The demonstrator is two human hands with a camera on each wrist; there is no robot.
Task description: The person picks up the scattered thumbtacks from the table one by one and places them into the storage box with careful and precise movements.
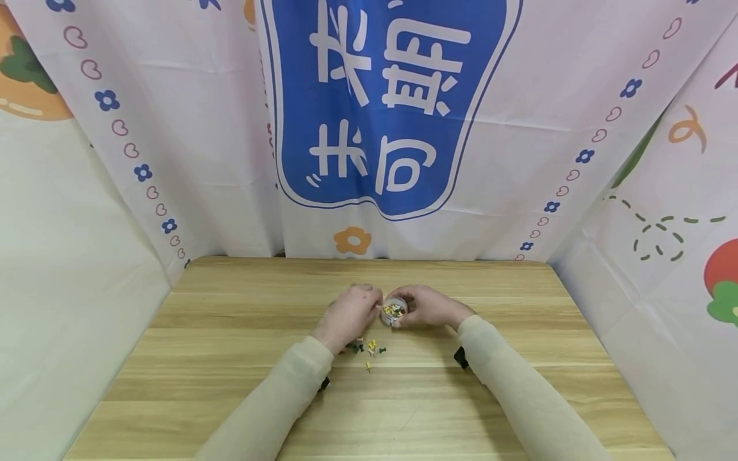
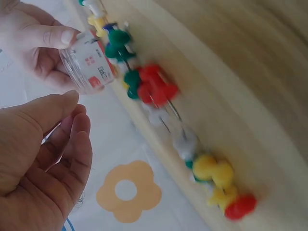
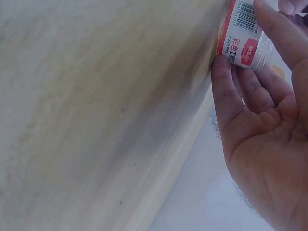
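Observation:
A small clear plastic jar [image 1: 394,310] with push pins of several colours inside stands on the table. My right hand [image 1: 429,306] grips it from the right, thumb on one side and fingers on the other. Its label [image 3: 245,36] reads "PUSH PINS" in the right wrist view. Close to the jar's left rim is my left hand [image 1: 350,314], thumb and fingers loosely bent with the tips near each other. No pin shows between those tips in the left wrist view. Loose push pins [image 2: 156,86] in red, green, yellow and white lie by the left hand, partly hidden by it from above.
The wooden table [image 1: 230,358] reaches back to a white printed cloth [image 1: 219,211] hanging behind it. A lone yellow push pin [image 1: 368,366] lies a little nearer than the other loose ones. Black wrist devices [image 1: 460,357] show at both sleeves.

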